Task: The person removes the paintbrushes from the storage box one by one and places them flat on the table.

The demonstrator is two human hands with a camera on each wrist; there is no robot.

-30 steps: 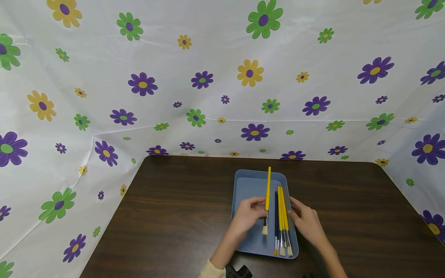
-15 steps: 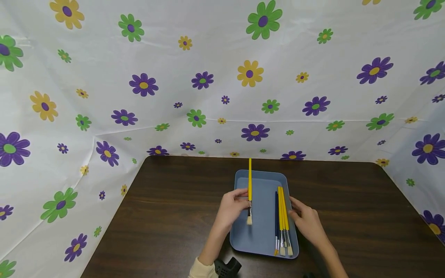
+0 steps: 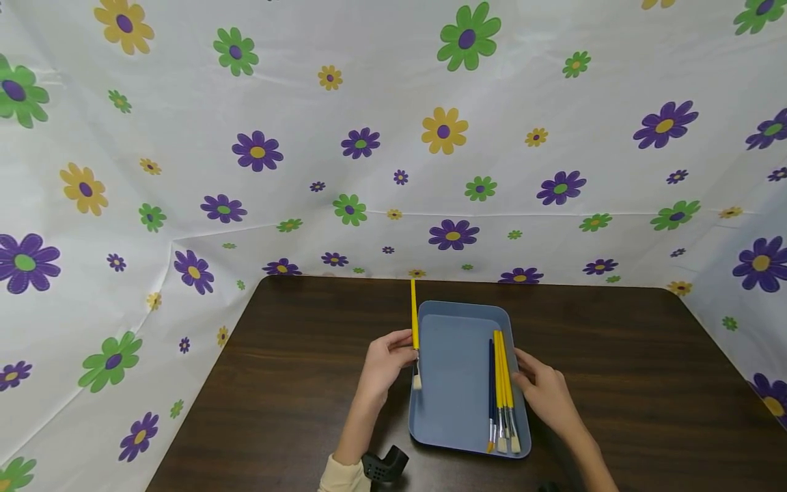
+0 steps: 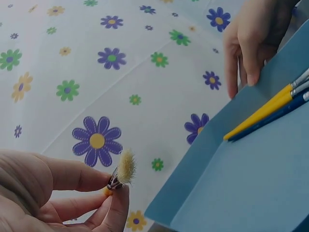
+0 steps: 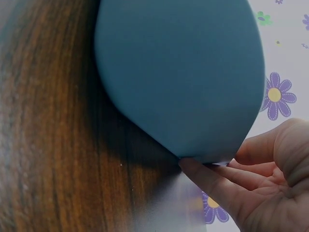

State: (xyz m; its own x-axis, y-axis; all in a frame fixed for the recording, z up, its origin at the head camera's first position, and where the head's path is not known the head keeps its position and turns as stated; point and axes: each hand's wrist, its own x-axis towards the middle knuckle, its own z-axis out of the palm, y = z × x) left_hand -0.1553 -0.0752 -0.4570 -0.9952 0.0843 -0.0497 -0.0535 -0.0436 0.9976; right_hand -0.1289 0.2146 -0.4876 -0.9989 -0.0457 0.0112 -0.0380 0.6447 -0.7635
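Note:
In the head view my left hand (image 3: 380,365) pinches a paintbrush (image 3: 415,314) with a yellow handle. Its pale bristles point toward me, over the left rim of a blue-grey tray (image 3: 455,383). The left wrist view looks at the bristle end (image 4: 127,166), between thumb and fingers. My right hand (image 3: 547,396) holds the tray's right edge, and the right wrist view shows thumb and fingers at its rim (image 5: 207,157). Inside the tray, along the right side, lie several yellow paintbrushes (image 3: 502,372) and a dark blue paintbrush (image 3: 492,383), bristles toward me.
The tray stands on a dark wooden table (image 3: 295,383). A white flowered cloth (image 3: 381,157) hangs behind the table and along its sides. A black wrist camera (image 3: 385,466) sits by my left forearm, near the table surface.
My left hand has carried the yellow paintbrush leftward, from over the tray beside the other brushes to its left rim. The right hand and the tray have stayed in place.

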